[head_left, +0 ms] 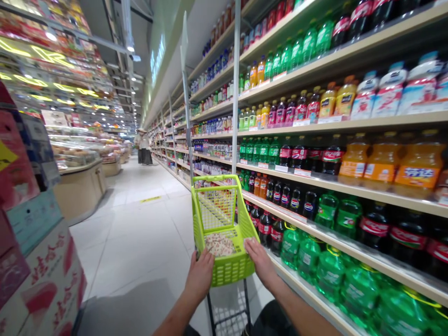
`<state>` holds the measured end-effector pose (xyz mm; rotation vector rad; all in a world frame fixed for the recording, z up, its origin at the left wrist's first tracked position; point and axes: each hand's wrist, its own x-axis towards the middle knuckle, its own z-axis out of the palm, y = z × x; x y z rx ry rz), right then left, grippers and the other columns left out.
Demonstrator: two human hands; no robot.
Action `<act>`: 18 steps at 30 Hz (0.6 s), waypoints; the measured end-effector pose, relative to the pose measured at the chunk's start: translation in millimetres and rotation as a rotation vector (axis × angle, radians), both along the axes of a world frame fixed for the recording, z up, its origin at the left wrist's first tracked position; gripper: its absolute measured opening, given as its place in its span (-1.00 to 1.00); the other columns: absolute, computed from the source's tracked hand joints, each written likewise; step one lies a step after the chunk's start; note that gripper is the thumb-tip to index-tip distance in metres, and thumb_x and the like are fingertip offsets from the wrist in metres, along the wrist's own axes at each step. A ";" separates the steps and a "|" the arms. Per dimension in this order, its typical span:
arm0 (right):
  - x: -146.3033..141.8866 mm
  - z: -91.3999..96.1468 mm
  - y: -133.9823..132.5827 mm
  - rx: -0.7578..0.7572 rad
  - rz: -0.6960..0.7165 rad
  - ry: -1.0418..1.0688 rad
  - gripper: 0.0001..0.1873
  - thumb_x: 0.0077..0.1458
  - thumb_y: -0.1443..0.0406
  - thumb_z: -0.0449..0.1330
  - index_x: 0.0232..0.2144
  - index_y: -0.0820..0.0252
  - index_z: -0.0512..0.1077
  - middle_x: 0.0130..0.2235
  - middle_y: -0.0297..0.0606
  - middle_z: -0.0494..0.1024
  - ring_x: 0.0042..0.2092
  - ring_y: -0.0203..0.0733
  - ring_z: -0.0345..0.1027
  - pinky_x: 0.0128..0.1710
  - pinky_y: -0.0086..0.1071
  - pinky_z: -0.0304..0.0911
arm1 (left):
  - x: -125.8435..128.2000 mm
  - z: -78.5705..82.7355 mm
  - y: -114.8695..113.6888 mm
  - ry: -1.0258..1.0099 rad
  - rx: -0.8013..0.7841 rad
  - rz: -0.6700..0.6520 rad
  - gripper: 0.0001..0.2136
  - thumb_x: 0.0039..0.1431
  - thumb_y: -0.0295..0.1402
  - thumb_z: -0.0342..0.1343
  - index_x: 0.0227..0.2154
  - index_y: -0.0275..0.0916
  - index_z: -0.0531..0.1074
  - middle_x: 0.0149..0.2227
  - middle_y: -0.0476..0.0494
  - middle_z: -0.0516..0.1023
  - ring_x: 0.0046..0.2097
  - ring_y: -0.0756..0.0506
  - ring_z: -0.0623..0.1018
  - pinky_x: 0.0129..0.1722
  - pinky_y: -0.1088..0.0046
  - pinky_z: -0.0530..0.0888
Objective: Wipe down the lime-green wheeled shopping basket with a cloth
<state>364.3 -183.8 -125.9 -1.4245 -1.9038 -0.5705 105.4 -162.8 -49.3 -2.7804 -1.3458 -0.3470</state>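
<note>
A lime-green shopping cart (229, 273) stands right in front of me. My left hand (201, 275) grips the near left corner of its basket rim. On the near right corner, my right hand (259, 259) is closed over the rim, its fingers pointing forward. A small whitish patch shows at the right fingertips; I cannot tell what it is. Inside the basket, between my hands, lies a cream-coloured item with small dark and reddish spots (220, 243). Its kind is unclear, and my left fingers hide part of its edge.
Shelves of bottled drinks (350, 175) run along the right, close to the cart. Stacked cartons (42, 280) stand at the left. Beyond them are wooden-sided display counters (82, 191). A person (144, 147) is farther down the tiled aisle (140, 233).
</note>
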 end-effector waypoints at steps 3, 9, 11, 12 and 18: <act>19.2 -1.6 1.3 -0.039 -0.003 0.065 -0.56 0.15 0.44 -0.13 0.05 0.07 0.23 0.07 -0.20 0.32 0.18 -0.14 0.01 0.05 -0.08 0.17 | 21.1 5.3 -14.2 -0.022 -0.020 -0.025 -0.61 0.06 -0.55 -0.26 -0.12 -0.31 0.36 -0.07 -0.29 0.43 0.13 -0.21 0.22 0.15 0.05 -0.07; 66.2 23.4 -3.3 -0.243 -0.101 0.247 -0.61 0.07 0.39 -0.05 -0.06 0.16 0.37 0.06 -0.15 0.33 0.15 -0.06 0.07 0.11 -0.04 0.03 | 62.1 9.5 -42.0 -0.037 -0.108 -0.199 -0.61 0.06 -0.49 -0.23 -0.04 -0.30 0.29 -0.05 -0.29 0.40 0.13 -0.20 0.21 0.17 0.01 -0.14; 72.5 32.6 -9.1 -0.283 -0.137 0.293 -0.62 0.05 0.37 -0.05 -0.10 0.21 0.40 0.04 -0.11 0.35 0.13 -0.04 0.10 0.12 -0.04 0.00 | 65.8 7.1 -37.4 -0.009 -0.113 -0.280 -0.54 0.06 -0.47 -0.20 0.07 -0.27 0.15 0.11 -0.24 0.26 0.19 -0.16 0.11 0.18 0.01 -0.16; 69.8 35.1 -13.2 -0.298 -0.139 0.314 -0.61 0.03 0.37 -0.05 -0.11 0.22 0.41 0.03 -0.10 0.36 0.12 -0.05 0.13 0.12 -0.05 0.01 | 65.7 5.6 -31.5 0.013 -0.103 -0.287 -0.51 0.05 -0.47 -0.20 0.11 -0.26 0.08 0.17 -0.21 0.15 0.22 -0.15 0.05 0.18 0.01 -0.16; -5.5 18.2 -42.0 -0.224 -0.007 0.363 -0.42 -0.09 0.50 -0.10 -0.01 0.11 0.32 0.05 -0.22 0.34 0.09 -0.17 0.17 0.09 -0.16 0.09 | 51.1 7.0 19.7 0.149 -0.005 -0.053 -0.35 -0.06 -0.59 -0.23 0.18 -0.28 -0.11 0.26 -0.16 -0.12 0.26 -0.11 -0.09 0.17 0.01 -0.10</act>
